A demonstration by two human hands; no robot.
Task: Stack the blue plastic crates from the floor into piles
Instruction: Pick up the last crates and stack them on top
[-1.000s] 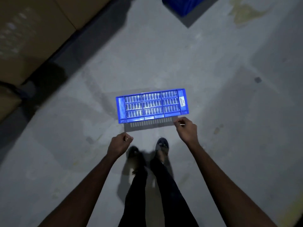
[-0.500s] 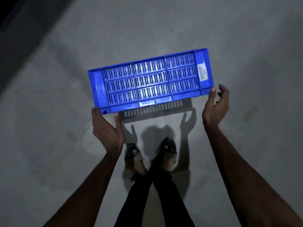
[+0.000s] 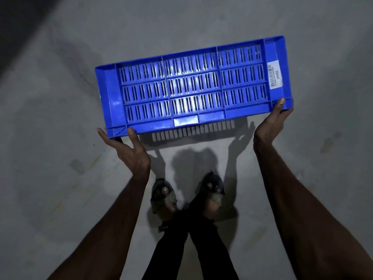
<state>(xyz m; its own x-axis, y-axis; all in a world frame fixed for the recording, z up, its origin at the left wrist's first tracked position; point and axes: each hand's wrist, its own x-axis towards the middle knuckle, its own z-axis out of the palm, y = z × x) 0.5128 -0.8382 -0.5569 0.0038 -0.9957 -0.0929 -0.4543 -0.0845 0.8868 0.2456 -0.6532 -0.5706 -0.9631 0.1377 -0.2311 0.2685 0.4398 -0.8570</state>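
Observation:
A blue slatted plastic crate [image 3: 193, 87] hangs in the air above the grey concrete floor, its slotted face towards me and a white barcode label [image 3: 275, 74] near its right end. My left hand [image 3: 129, 150] grips the crate's lower left corner, thumb on the near face and fingers underneath. Under the lower right corner sits my right hand [image 3: 271, 124], its thumb hooked over the edge. The crate's far side and my fingers beneath it are hidden.
The bare concrete floor [image 3: 60, 178] spreads all round, with faint stains. My two sandalled feet [image 3: 187, 195] stand just below the crate, and its shadow falls on the floor between them and the crate. A dark band crosses the top left corner.
Both hands reached the crate on the floor, took hold of its two near corners and lifted it. It now hangs higher and closer to me, tilted up at the right.

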